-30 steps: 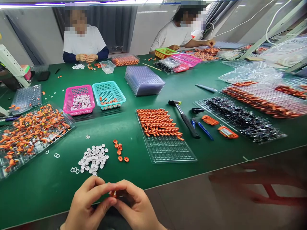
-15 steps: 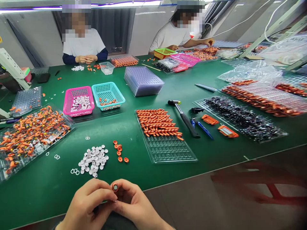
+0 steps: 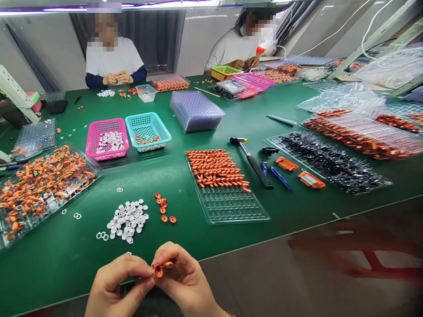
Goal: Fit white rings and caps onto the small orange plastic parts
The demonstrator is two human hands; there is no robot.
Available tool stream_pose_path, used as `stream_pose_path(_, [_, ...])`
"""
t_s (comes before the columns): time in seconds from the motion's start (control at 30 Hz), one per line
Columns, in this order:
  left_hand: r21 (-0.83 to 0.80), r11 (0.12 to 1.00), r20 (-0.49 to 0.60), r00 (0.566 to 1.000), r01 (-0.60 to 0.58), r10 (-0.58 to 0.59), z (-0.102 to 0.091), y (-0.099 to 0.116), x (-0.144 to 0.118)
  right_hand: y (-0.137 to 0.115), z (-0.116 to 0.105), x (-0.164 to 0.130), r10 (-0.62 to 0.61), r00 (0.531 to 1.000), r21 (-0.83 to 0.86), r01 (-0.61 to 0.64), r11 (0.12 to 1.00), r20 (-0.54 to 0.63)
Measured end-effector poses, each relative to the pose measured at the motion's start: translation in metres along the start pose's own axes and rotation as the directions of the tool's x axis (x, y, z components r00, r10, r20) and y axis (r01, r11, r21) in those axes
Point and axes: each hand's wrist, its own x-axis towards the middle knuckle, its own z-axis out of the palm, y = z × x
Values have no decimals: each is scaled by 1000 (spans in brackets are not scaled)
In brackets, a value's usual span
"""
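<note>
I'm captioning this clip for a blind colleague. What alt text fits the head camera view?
Two hands, left and right, pinch a small orange part together at the near edge of a green table. Ahead lie a pile of white discs, a few orange rings and a clear tray half filled with orange parts; two people sit across.

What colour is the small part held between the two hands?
Orange part, seen in the head view.

On bench (image 3: 291,110): washer pile (image 3: 127,219) w/ small caps (image 3: 163,208) just right; parts tray (image 3: 224,185) further right, hammer (image 3: 253,162) beyond; two baskets (image 3: 127,136) behind pile.
</note>
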Motion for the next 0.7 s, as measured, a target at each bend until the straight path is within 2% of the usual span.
stream_pose_path(0.13, [-124, 974, -59, 978, 192, -200, 4, 6, 0, -1, 0, -2, -65, 997, -142, 57, 988, -51])
stream_pose_path(0.3, [-318, 886, -32, 930, 338, -367, 8, 6, 2, -4, 1, -3, -123, 991, -244, 105, 964, -60])
stream_pose_path(0.4, [-325, 890, -46, 934, 321, -354, 8, 4, 1, -4, 0, -4, -149, 987, -296, 126, 947, -55])
stream_pose_path(0.57, [-225, 956, -46, 978, 190, -205, 12, 2, -1, -3, 0, -5, -192, 980, -322, 167, 932, -47])
stream_pose_path(0.7, [-237, 955, -100, 974, 177, -205, 17, 4, -1, -4, 0, -7, -232, 972, -353, 208, 912, -26])
